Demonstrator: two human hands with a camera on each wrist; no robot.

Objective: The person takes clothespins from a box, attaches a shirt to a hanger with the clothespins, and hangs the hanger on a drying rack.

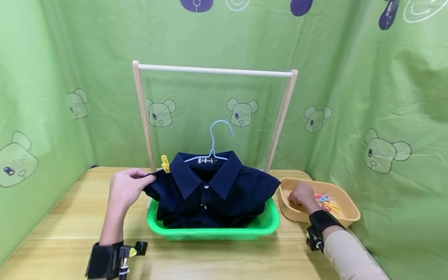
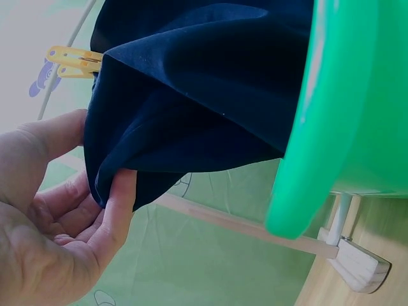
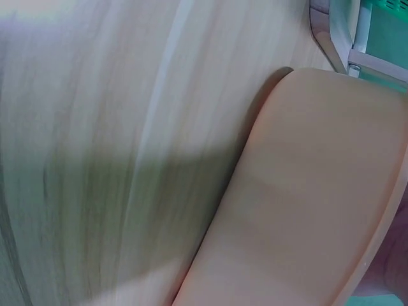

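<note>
A dark navy collared shirt (image 1: pixel 213 194) hangs on a light blue wire hanger (image 1: pixel 212 146), its lower part bunched in a green basket (image 1: pixel 217 232). My left hand (image 1: pixel 126 186) pinches the shirt's sleeve end at the left, thumb and fingers on the cloth in the left wrist view. Near that grip, a yellow clothespin (image 1: pixel 165 164) is clipped to the shirt's shoulder. My right hand (image 1: pixel 303 194) reaches down into an orange-tan tub (image 1: pixel 344 194), left of several coloured clothespins (image 1: pixel 326 203). Its fingertips are mostly hidden, and whether they hold anything cannot be seen.
Behind the basket stands a wooden rack with a white crossbar (image 1: pixel 215 70) and two posts. All of this rests on a wood-grain table (image 1: pixel 63 241). Green printed curtains (image 1: pixel 105 58) enclose the back and sides.
</note>
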